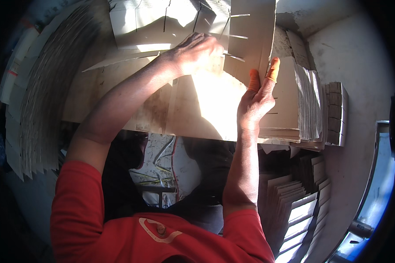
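Head view: the right hand (255, 105), wearing two orange finger covers (273, 70), is clamped on one cardboard sheet (252, 27) at the far right of the table (184, 125). The left hand (199, 48) is just left of it; I cannot tell its grip. One stack (309, 96) sits right.

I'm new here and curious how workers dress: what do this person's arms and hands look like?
Short red sleeves leave both forearms bare. The right hand wears orange covers on two fingers; no covering shows on the left hand.
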Tool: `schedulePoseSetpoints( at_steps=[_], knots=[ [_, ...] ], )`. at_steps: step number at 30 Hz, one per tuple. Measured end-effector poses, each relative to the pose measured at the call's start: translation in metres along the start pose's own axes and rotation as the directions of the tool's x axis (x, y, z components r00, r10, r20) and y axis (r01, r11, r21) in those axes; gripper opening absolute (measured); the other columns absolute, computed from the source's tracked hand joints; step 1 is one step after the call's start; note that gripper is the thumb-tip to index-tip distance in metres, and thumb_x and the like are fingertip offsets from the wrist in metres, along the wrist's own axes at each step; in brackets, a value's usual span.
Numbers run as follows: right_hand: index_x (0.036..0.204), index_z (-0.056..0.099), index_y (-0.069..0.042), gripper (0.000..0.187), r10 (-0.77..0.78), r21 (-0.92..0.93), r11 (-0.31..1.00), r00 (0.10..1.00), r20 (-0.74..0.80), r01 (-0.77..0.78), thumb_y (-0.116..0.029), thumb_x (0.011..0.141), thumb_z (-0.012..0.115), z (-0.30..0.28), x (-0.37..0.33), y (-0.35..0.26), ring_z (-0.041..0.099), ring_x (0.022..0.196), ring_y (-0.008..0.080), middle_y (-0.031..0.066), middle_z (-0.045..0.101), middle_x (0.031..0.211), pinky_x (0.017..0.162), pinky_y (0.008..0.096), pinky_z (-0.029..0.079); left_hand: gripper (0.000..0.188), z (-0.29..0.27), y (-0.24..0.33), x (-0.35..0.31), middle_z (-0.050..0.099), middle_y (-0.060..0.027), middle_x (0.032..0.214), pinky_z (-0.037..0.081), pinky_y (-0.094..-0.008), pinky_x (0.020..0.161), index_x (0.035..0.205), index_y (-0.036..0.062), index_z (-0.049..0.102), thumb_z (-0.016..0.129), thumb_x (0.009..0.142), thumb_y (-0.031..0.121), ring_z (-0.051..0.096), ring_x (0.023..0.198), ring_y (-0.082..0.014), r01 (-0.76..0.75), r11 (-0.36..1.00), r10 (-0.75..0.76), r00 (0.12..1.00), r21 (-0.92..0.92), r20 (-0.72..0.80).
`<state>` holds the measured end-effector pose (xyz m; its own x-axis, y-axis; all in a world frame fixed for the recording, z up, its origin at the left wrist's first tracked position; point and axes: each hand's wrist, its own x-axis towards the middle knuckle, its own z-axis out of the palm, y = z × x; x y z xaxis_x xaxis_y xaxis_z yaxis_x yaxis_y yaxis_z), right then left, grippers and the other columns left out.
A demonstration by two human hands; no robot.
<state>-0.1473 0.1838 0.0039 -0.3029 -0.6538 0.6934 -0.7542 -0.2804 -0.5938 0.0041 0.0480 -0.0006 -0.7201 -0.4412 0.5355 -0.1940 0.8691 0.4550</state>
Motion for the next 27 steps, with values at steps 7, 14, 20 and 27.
schedulePoseSetpoints(
  at_steps=[7, 14, 20, 27],
  knots=[
    [0.149, 0.018, -0.014, 0.063, 0.133, -0.098, 0.988, 0.985, 0.109, -0.122, -0.002, 0.094, 0.047, 0.010, -0.005, 0.025, 0.052, 0.110, 0.0191, 0.0108, 0.044, 0.135, 0.088, 0.0282, 0.046, 0.018, -0.012, 0.037, 0.009, 0.059, -0.0118, 0.076, 0.048, -0.0397, 0.069, 0.076, 0.0027, 0.062, 0.061, 0.078, 0.021, 0.060, 0.081, -0.0295, 0.005, 0.994, -0.022, 0.987, 0.106, 0.158],
    [0.149, 0.019, -0.021, 0.085, 0.062, -0.615, 0.788, 0.997, 0.049, -0.019, -0.026, 0.082, 0.070, -0.006, -0.001, 0.000, 0.065, 0.073, 0.0256, 0.0104, 0.057, 0.092, 0.058, 0.0337, 0.054, 0.014, -0.008, 0.041, 0.005, 0.056, -0.0135, 0.075, 0.048, -0.0391, 0.067, 0.078, -0.0016, 0.060, 0.062, 0.075, 0.012, 0.060, 0.079, -0.0281, -0.085, 0.959, 0.055, 0.992, 0.270, 0.117],
    [0.150, 0.013, -0.018, 0.085, 0.183, -0.474, 0.876, 0.971, 0.151, -0.092, -0.016, 0.085, 0.067, -0.003, 0.002, 0.006, 0.066, 0.087, 0.0294, 0.0190, 0.059, 0.110, 0.076, 0.0343, 0.056, 0.016, -0.001, 0.051, 0.000, 0.055, -0.0134, 0.075, 0.047, -0.0389, 0.065, 0.080, -0.0013, 0.060, 0.060, 0.075, 0.014, 0.058, 0.079, -0.0286, -0.115, 0.966, 0.098, 0.992, 0.232, 0.084],
    [0.149, 0.011, -0.009, 0.078, 0.123, -0.330, 0.942, 0.980, 0.154, -0.066, 0.002, 0.086, 0.055, 0.007, -0.006, 0.025, 0.067, 0.077, 0.0294, 0.0213, 0.063, 0.105, 0.066, 0.0338, 0.057, 0.013, -0.004, 0.049, -0.009, 0.055, -0.0135, 0.074, 0.046, -0.0391, 0.064, 0.083, -0.0014, 0.060, 0.061, 0.077, 0.010, 0.058, 0.075, -0.0280, -0.064, 0.993, 0.052, 0.991, 0.096, 0.124]
  ],
)
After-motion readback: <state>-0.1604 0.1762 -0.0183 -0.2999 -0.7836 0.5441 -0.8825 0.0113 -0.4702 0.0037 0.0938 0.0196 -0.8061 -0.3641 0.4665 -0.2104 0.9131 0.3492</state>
